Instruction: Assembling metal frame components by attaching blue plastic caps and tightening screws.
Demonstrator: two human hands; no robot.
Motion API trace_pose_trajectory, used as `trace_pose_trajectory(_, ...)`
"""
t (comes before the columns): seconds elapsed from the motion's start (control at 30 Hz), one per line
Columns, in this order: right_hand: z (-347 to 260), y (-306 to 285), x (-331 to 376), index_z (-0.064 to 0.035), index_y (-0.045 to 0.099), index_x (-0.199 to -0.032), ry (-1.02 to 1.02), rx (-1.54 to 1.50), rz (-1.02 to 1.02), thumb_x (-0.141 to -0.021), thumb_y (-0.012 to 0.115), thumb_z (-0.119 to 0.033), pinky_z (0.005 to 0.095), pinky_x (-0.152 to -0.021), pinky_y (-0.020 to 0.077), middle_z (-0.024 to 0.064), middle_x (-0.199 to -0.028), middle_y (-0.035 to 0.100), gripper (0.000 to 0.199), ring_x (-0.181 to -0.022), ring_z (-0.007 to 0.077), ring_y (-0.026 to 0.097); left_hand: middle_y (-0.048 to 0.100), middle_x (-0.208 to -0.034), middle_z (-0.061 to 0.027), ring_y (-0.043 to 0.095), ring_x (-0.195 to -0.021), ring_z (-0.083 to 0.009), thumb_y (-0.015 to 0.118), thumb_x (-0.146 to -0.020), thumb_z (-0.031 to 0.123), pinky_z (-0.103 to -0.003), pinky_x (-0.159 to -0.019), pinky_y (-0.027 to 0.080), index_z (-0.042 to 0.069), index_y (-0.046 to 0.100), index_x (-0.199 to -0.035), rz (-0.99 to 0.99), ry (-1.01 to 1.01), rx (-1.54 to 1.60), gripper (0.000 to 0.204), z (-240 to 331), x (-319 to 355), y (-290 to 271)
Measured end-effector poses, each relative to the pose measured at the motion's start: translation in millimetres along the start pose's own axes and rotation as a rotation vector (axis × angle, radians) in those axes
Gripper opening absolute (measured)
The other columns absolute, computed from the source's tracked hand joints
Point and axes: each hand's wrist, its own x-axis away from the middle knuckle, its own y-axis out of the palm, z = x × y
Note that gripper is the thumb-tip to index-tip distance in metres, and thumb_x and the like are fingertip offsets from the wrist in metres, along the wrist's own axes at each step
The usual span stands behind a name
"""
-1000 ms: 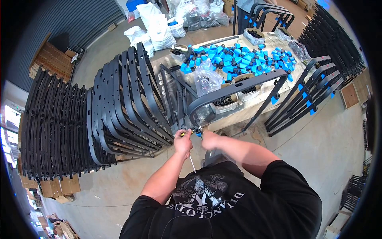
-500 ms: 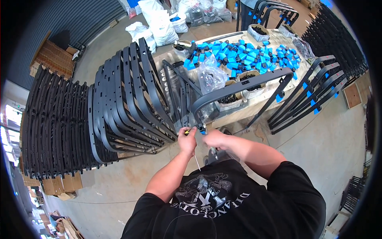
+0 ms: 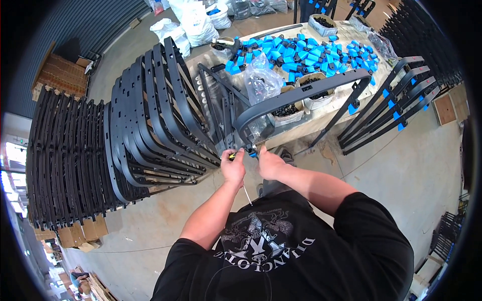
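A curved black metal frame (image 3: 296,95) arcs from the table down to my hands. My left hand (image 3: 233,167) is closed on a small tool with a yellow-and-black handle (image 3: 232,156), held at the frame's lower end. My right hand (image 3: 268,163) grips that same end, pinching a small blue plastic piece (image 3: 253,153) against it. What the tool's tip touches is hidden by my fingers. A thin white cord (image 3: 247,193) hangs below my left wrist.
Rows of black curved frames (image 3: 145,110) stand stacked to my left, more (image 3: 60,155) beyond them. A table (image 3: 346,108) ahead carries a pile of blue plastic caps (image 3: 301,50), a clear bag (image 3: 261,78) and tubs of black parts (image 3: 286,110). Black bars with blue ends (image 3: 391,108) lean at the right.
Both hands have stayed on the frame's lower end, shifting only slightly; the view has tilted a little.
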Motion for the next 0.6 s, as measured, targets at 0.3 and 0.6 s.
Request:
trace_pose_trajectory(0.3,-19,-19,9,0.0146,0.056,-0.112,0.115,-0.307,-0.101,-0.088,0.059,-0.022,0.0474,-0.088,0.0548,0.0347,-0.108,0.066,0.044,-0.106,0.042,0.068,0.056,-0.088,-0.0009,0.049,-0.082,-0.0124,0.079,-0.088,0.023,-0.029,-0.074,0.043,0.007,0.062,-0.094,0.033,0.114,-0.061,0.025,-17,-13,-9)
trace_pose_trajectory(0.6,-31,-22,17,0.0162,0.051,-0.12,0.064,-0.33,-0.111,-0.088,0.058,-0.021,0.0469,-0.097,0.0505,0.0355,-0.118,0.063,0.049,-0.112,0.0447,0.064,0.049,-0.063,0.0023,0.038,-0.042,-0.0083,0.076,-0.091,0.021,-0.028,-0.037,0.025,0.014,0.056,-0.097,0.038,0.3,-0.099,0.022,-41,-33,-18)
